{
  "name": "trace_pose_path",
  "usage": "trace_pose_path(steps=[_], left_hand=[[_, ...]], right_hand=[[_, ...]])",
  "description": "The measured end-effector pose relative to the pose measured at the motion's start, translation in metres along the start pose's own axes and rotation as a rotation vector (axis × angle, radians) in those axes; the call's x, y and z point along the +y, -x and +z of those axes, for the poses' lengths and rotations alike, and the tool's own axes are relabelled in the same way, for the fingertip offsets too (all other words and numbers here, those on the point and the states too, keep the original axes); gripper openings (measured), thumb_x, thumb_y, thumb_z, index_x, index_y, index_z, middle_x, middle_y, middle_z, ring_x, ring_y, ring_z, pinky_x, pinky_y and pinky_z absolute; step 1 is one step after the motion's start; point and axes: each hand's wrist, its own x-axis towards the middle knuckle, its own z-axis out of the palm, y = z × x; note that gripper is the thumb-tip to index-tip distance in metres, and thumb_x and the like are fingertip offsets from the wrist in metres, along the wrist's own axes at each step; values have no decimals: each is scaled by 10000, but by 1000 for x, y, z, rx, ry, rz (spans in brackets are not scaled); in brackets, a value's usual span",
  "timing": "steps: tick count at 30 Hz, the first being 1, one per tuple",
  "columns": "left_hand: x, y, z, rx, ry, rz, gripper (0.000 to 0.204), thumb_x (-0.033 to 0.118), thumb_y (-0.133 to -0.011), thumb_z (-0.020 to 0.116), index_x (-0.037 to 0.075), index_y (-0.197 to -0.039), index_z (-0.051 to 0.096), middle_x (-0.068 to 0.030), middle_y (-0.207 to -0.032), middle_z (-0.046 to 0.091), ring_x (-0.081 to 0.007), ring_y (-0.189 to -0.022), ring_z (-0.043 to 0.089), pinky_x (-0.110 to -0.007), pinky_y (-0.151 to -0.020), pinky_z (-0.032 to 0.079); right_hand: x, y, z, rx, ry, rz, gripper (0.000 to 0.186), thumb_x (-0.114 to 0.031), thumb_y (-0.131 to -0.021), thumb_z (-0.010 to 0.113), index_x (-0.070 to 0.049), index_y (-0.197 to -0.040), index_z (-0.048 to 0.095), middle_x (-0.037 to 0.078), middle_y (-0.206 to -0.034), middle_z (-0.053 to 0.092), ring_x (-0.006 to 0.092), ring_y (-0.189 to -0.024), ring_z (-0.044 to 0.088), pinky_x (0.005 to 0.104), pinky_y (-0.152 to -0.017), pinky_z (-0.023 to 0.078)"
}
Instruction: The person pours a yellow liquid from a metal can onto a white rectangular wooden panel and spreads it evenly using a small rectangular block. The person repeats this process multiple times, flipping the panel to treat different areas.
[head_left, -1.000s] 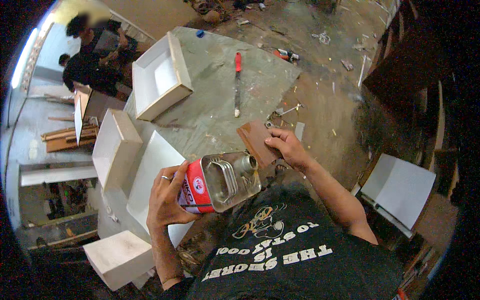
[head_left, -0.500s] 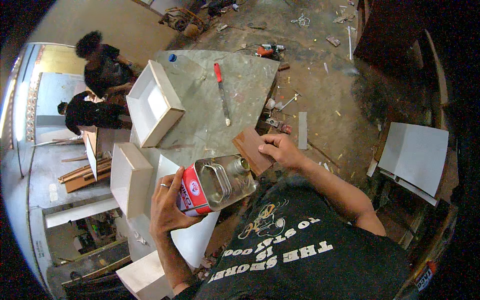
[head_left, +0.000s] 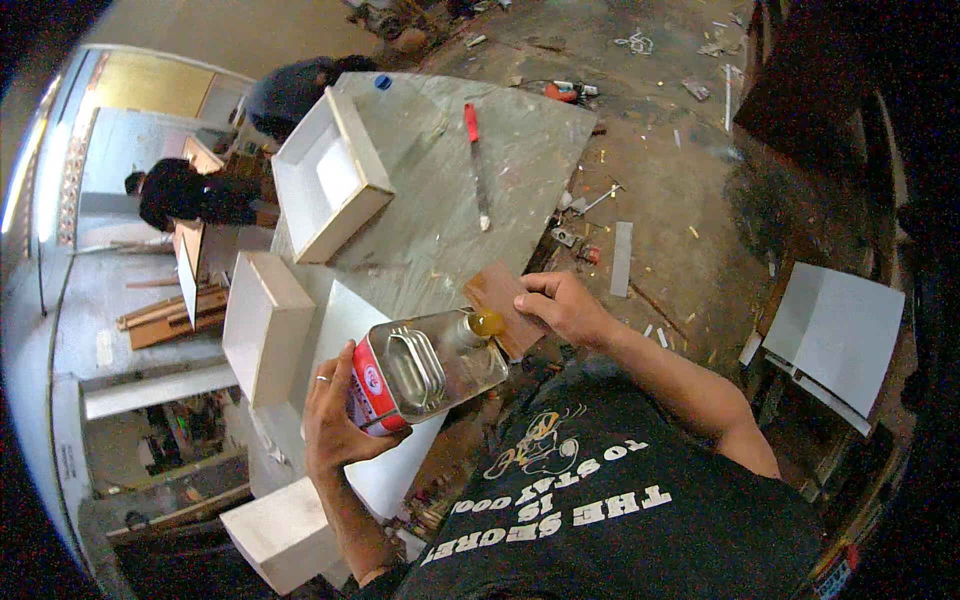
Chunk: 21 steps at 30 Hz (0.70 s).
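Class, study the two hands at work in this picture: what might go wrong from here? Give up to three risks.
1. The yellowish liquid at the mouth of the tilted can might run off the small brown piece.
2. The right hand holds that piece close to the mouth, so its fingers could get smeared.
3. The left hand grips the can's side, not its handle; a slip might spill liquid on the nearby black shirt.
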Motion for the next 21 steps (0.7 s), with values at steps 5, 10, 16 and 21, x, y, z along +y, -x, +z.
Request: trace_pose_path(steps=[5,10,16,21], left_hand=[[-22,50,9,127,29,-106,1265,333,-390,937,-29,-1476,400,-209,-1226,600,-361,-1097,593,-463,-964,487],[-44,105,44,380,62,-233,1279,388,-419,946,-63,-1471,374,-231,-1290,573,-393,-1178,560,-471,-1034,442],[-48,161,64,529,161,-330,1276,455,-467,950,-83,-1467,369,-251,-1291,565,-385,-1178,572,-463,-1026,450],[-30,201,80,668,159,-498,1023,329,-566,914,-51,-1399,458,-181,-1122,619,-333,-1055,596,-437,-905,503]], right_hand=[[-6,-14,29,-109,-52,150,283,-245,-920,628,21,-977,704,12,-833,698,83,-757,590,287,-711,499],[-17,-34,59,-260,-32,68,315,-238,-930,623,30,-1076,696,-6,-867,674,76,-777,587,264,-715,489],[-18,-58,73,-419,-149,198,361,-229,-941,617,22,-1197,656,28,-938,686,113,-824,636,294,-750,526],[6,-72,53,-280,-90,111,314,-166,-938,616,30,-1176,674,33,-930,707,125,-791,651,295,-723,547]])
